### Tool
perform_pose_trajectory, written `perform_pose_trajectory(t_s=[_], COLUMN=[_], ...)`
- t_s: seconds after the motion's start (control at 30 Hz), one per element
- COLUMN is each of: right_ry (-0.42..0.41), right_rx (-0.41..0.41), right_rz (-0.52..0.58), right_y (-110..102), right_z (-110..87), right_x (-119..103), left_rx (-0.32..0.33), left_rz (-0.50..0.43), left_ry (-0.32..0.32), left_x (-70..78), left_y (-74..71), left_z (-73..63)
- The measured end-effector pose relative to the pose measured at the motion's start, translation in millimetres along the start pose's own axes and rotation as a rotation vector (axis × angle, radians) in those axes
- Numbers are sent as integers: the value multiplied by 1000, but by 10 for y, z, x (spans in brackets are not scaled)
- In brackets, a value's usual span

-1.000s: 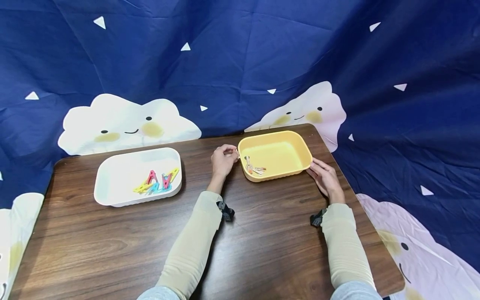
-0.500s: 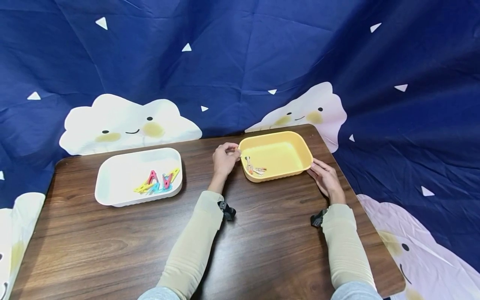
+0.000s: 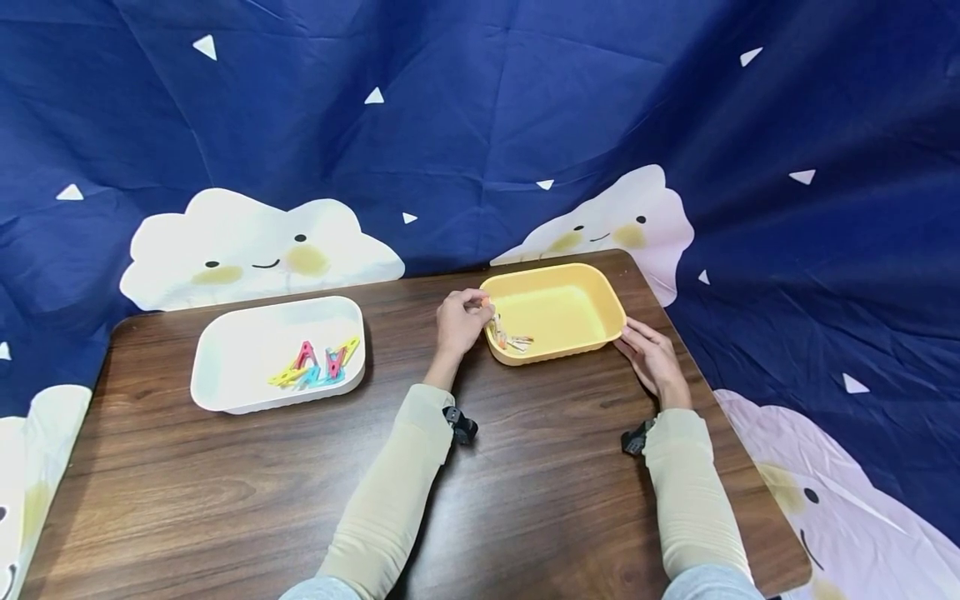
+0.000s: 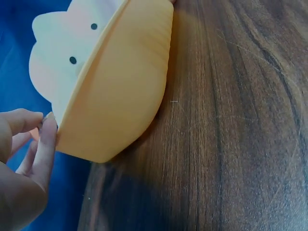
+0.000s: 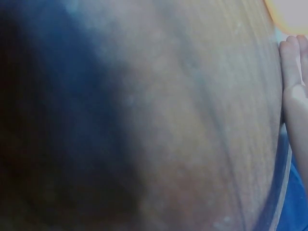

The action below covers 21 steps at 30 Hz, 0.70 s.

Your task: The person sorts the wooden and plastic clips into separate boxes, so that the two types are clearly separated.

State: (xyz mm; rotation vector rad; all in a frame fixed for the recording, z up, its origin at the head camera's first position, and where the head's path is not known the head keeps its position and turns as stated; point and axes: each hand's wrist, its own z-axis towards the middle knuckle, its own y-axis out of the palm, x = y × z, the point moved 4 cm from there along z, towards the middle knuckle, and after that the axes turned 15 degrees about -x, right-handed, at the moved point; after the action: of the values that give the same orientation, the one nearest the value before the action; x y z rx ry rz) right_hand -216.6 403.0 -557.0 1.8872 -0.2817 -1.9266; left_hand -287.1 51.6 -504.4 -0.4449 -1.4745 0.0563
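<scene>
At the left rim of the yellow basin [image 3: 570,312], my left hand [image 3: 459,323] pinches a small clothespin [image 3: 486,302] with orange on it, mostly covered by thumb and fingers. The left wrist view has the same hand [image 4: 29,159] beside the basin's outer wall [image 4: 115,82]. Inside the basin's left end lie several small clothespins [image 3: 519,342], pale with orange parts. My right hand [image 3: 651,354] rests its fairly straight fingers against the basin's right end. Only part of that hand [image 5: 296,86] enters the right wrist view, which is largely blurred.
A white basin [image 3: 247,350] stands on the left of the wooden table [image 3: 225,475], holding several larger plastic clothespins [image 3: 315,367] in red, yellow and blue. Behind the table hangs a dark blue cloth [image 3: 450,125] with clouds and triangles.
My left hand has shifted right, from just outside the yellow basin's left wall to over its rim, carrying the small clothespin. The right hand stays where it was.
</scene>
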Motion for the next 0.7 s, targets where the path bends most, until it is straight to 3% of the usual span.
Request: perform_pose_trajectory(t_s=[0.47, 0.7], right_ry=[3, 1], right_rx=[5, 8], right_rz=[15, -2], right_y=[-4, -15], right_z=[1, -2], right_x=[-10, 10], left_rx=[-89, -97], left_rz=[112, 90], left_ry=[16, 3], left_x=[78, 73], left_y=[52, 63], left_z=[-23, -30])
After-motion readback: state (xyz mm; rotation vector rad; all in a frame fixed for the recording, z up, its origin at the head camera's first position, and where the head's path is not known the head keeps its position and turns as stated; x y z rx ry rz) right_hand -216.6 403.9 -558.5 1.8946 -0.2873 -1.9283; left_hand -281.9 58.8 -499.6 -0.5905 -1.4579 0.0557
